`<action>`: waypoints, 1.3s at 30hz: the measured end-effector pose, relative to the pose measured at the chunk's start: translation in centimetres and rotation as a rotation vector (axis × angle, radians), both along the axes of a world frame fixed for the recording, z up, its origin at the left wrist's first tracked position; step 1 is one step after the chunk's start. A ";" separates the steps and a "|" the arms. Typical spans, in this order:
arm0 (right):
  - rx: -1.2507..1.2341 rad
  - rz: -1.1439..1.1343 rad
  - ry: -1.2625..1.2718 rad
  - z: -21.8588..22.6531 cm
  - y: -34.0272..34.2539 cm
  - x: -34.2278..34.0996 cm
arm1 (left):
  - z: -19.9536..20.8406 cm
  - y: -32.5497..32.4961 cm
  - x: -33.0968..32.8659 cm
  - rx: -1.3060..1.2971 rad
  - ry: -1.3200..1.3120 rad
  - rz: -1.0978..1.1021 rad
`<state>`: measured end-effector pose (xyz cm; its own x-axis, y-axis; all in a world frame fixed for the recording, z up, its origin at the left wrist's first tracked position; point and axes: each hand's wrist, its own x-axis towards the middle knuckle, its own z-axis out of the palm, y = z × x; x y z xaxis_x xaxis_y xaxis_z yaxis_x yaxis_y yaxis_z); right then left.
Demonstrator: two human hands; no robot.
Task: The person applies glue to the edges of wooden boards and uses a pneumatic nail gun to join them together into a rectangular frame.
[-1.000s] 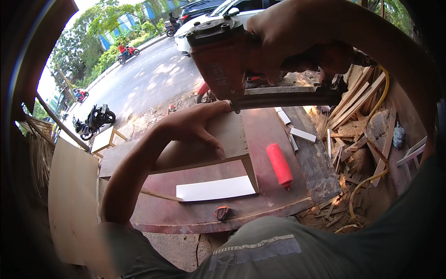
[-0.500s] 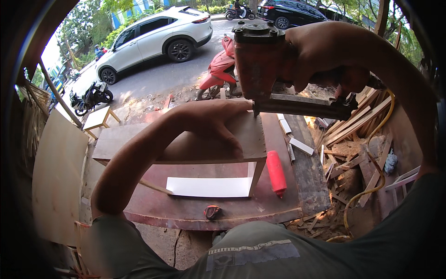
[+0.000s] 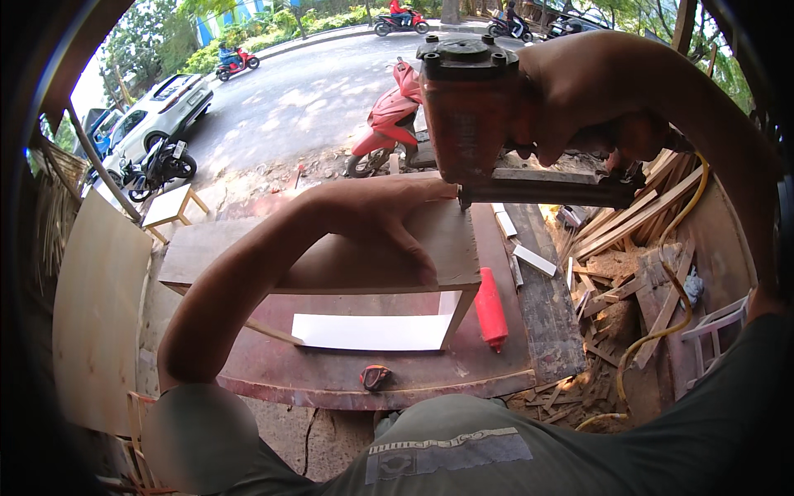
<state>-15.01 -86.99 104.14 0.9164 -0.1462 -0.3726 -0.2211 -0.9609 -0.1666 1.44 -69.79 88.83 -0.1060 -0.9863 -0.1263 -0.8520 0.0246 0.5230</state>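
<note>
My right hand (image 3: 571, 136) is wrapped around the handle of a worn red nail gun (image 3: 467, 124), whose dark magazine stretches to the right. The gun's nose touches or nearly touches the right part of a wooden box frame's top panel (image 3: 347, 263). Spread across that panel, my left hand (image 3: 380, 211) presses on it, thumb toward the near edge and forefinger stretched toward the nose. Some of its other fingers are hidden. A white board (image 3: 372, 332) shows through the frame's open front. The frame stands on a dark red worktable (image 3: 331, 376).
A red bottle (image 3: 491, 310) lies right of the frame; a tape measure (image 3: 375, 378) sits near the front edge. White strips (image 3: 534, 259) lie farther right. Wood scraps (image 3: 612, 306) and a yellow hose (image 3: 674, 322) fill the right side. A red scooter (image 3: 389, 124) stands beyond the table.
The nail gun and box frame appear slightly farther right in view, both hands keeping their hold. On the road, the white car has moved left and several motorbikes have come into sight.
</note>
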 end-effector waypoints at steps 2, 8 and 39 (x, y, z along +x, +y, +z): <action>-0.021 0.004 -0.016 0.1 0.4 -0.3 | -0.3 0.1 0.3 0.006 0.070 0.000; 0.033 -0.044 -0.033 -0.6 0.3 -0.7 | -0.6 0.0 0.3 0.012 0.075 -0.030; 0.195 -0.087 0.003 0.6 3.8 -5.0 | 0.2 0.4 0.1 0.096 0.075 -0.024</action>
<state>-20.01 -83.20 104.73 0.9022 -0.1501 -0.4044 -0.3029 -0.8879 -0.3463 1.54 -69.42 89.05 -0.1425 -0.9671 -0.2109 -0.8099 -0.0086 0.5865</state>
